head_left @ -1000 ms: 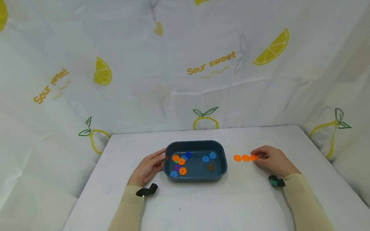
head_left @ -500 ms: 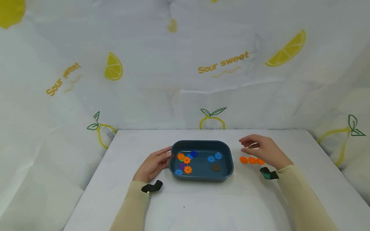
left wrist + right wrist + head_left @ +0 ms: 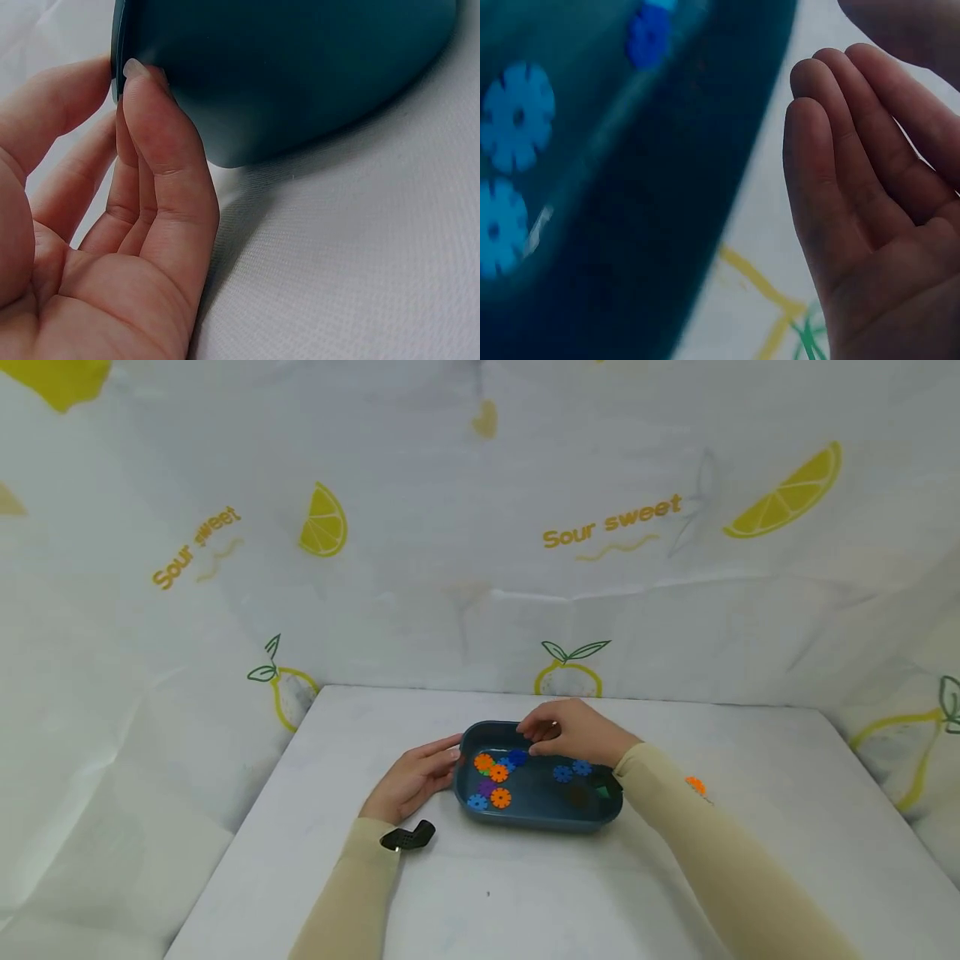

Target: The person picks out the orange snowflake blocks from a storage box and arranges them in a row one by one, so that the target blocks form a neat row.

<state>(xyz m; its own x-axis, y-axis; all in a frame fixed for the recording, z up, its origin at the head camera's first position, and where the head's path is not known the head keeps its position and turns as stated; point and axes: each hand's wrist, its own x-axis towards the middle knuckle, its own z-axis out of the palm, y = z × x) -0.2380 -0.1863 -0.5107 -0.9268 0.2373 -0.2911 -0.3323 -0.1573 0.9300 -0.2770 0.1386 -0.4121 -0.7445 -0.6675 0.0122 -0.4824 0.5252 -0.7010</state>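
A dark blue-green tray (image 3: 540, 817) lies on the white table, with flower-shaped plastic discs in it. My left hand (image 3: 408, 781) holds the tray's left end; in the left wrist view its curled fingers (image 3: 176, 172) meet the rim. Over the tray's back edge hovers my right hand (image 3: 577, 731), fingers loosely bent and nothing in them. Below it lie a dark blue disc (image 3: 517, 758) and light blue discs (image 3: 562, 773). Orange discs (image 3: 500, 797) and a purple disc (image 3: 487, 787) sit in the left half. A brown disc (image 3: 577, 795) is in shadow at right.
Right of the tray, an orange disc (image 3: 696, 785) shows past my right sleeve (image 3: 697, 843), which hides what lies beside it. A white cloth (image 3: 450, 610) printed with lemons hangs behind the table (image 3: 465, 893).
My right hand has let go of the orange discs at the right, lifted off and moved left over the tray. My left hand stays at the tray's end. The head view has shifted slightly.
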